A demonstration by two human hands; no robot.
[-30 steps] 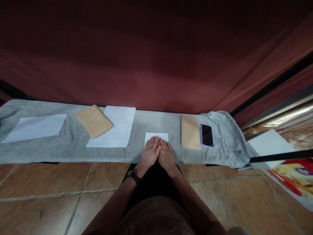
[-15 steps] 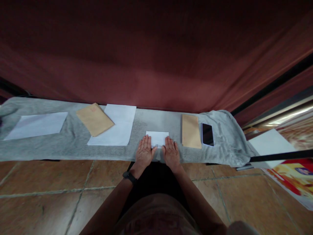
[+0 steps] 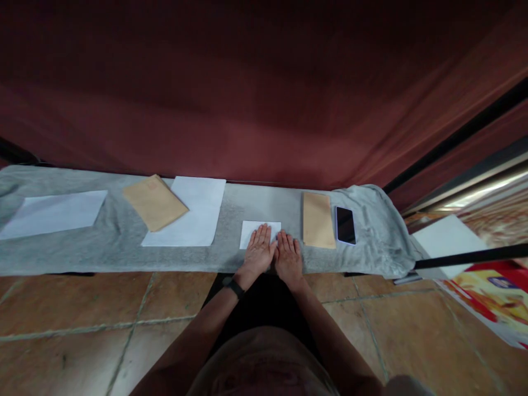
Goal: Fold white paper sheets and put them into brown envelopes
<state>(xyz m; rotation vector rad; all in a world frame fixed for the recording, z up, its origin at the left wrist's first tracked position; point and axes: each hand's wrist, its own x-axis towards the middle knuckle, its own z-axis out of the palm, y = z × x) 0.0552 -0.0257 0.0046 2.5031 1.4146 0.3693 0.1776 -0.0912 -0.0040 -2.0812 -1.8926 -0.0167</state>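
Note:
In front of me a small folded sheet of white paper (image 3: 248, 232) lies on a grey cloth (image 3: 231, 256). My left hand (image 3: 259, 250), a black watch at its wrist, rests flat across the paper's middle with fingers stretched out. Beside it my right hand (image 3: 288, 258) lies flat at the paper's right edge, fingers extended and slightly spread. The two thumbs come close together. Part of the paper is hidden under the left hand. Just right of the right hand lies a stack of brown envelopes (image 3: 318, 221).
A phone (image 3: 345, 225) lies right of the envelopes. To the left, more brown envelopes (image 3: 155, 203) overlap white sheets (image 3: 202, 214), and another white sheet (image 3: 53, 213) lies farther left. A dark red curtain (image 3: 256, 137) hangs behind. A black bar (image 3: 470, 256) crosses at right.
My left hand has slid right from the paper's left edge onto its middle, near my right hand. The right hand has stayed nearly in place. The view has shifted slightly.

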